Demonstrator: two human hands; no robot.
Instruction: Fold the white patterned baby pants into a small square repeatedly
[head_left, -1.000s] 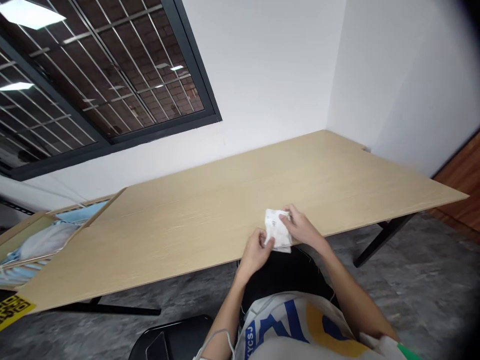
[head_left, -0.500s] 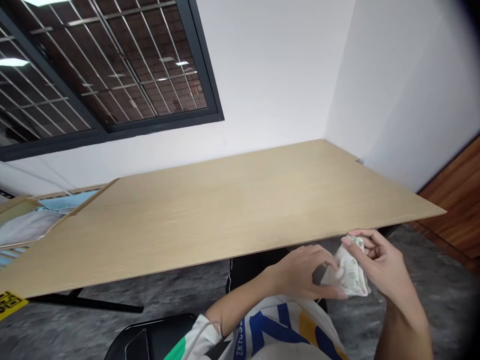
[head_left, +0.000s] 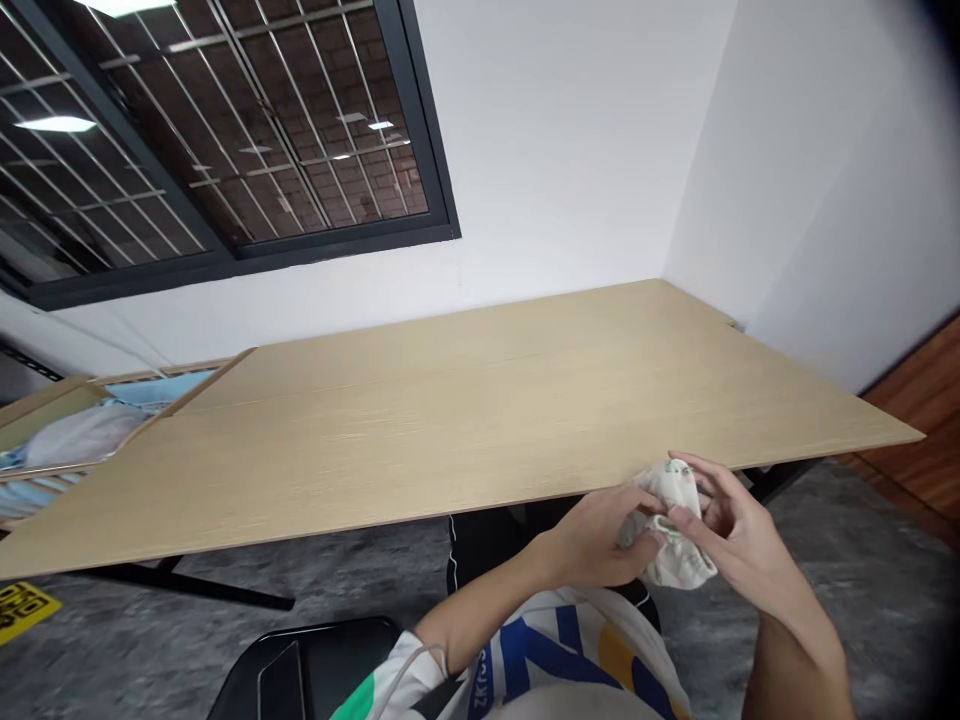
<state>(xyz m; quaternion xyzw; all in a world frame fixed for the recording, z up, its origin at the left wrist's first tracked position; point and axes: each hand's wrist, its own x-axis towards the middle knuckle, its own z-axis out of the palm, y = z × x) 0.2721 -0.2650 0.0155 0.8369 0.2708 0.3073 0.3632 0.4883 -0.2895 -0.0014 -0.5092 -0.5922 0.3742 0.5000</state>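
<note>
A small white cloth with a faint printed pattern is bunched between both my hands, just off the near edge of the light wooden table. My left hand grips its left side with the fingers curled into the fabric. From the right, my right hand pinches its top. Part of the cloth is hidden behind my fingers. The hands hover over my lap, at the table's front right.
A wooden box holding pale blue and white fabric sits at the table's left end. A black chair stands at my lower left. A barred window fills the wall above, and a yellow floor sticker lies at far left.
The cloth was on the table's near edge a second ago; both hands have lifted it off toward my lap and to the right, then bunched it tighter and raised it slightly.
</note>
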